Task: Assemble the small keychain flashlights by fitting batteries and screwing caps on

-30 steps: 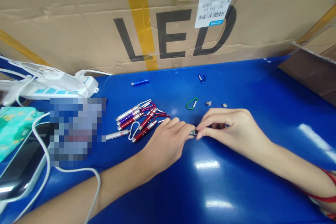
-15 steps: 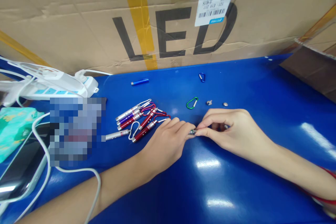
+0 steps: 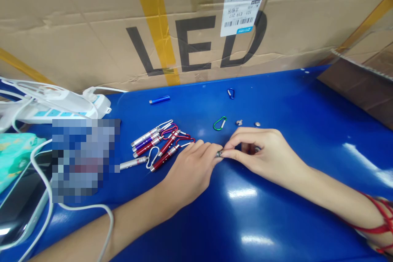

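My left hand (image 3: 192,168) is closed around a small green-and-silver part (image 3: 219,153), most of which the fingers hide. The thumb and forefinger of my right hand (image 3: 267,149) pinch the same part at its right end, so both hands meet over the table. Just left of my left hand lie several keychain penlights (image 3: 167,158) in red, silver and purple, with carabiner clips. Beyond my fingers are a green carabiner (image 3: 220,123), a small silver end cap with a loop (image 3: 238,123) and a round silver piece (image 3: 257,124).
A blue tube (image 3: 159,100) and a blue carabiner (image 3: 231,93) lie farther back on the blue table (image 3: 190,229). A large cardboard box (image 3: 101,45) stands behind. At left are a white power strip (image 3: 61,110), a phone (image 3: 29,200) and a white cable (image 3: 89,206) crossing my left forearm.
The view has shifted slightly, moving the whole scene a little left and down. Both hands stay together on the small part, with less of it showing between the fingers.
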`<state>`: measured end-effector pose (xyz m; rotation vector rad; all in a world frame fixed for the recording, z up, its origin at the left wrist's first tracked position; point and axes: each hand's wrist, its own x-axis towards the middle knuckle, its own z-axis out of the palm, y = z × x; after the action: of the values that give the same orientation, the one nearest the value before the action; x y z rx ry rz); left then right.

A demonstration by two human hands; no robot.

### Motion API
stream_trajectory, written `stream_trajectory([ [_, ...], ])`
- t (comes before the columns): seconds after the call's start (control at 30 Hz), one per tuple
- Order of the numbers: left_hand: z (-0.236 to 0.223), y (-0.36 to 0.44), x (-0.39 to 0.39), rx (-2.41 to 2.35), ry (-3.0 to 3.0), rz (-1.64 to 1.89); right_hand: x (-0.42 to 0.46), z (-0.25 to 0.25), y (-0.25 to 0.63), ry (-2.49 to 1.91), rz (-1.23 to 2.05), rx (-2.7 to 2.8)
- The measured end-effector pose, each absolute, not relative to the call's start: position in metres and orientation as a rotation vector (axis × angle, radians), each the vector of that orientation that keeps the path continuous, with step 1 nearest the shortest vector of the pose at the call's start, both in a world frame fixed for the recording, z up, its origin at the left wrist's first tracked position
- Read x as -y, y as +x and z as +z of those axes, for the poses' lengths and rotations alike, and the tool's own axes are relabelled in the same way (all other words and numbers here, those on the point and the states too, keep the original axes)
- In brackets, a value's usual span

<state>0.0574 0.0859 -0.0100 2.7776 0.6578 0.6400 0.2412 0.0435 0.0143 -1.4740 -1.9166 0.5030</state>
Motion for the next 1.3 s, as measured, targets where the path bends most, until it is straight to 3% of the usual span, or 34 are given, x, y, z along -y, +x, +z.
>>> stream_trajectory([
  [0.73, -0.004, 0.058, -0.083, -0.702, 2.522, 0.68, -0.044, 0.03, 0.244, -1.441, 0.478, 1.879],
  [0.97, -0.002, 0.057, -0.082, -0.661, 2.544, 0.722, -0.047, 0.032, 0.256, -1.439, 0.086, 1.928],
  [1.3, -0.003, 0.057, -0.081, -0.594, 2.7, 0.727, -0.049, 0.02, 0.263, -1.477, -0.191, 2.347],
])
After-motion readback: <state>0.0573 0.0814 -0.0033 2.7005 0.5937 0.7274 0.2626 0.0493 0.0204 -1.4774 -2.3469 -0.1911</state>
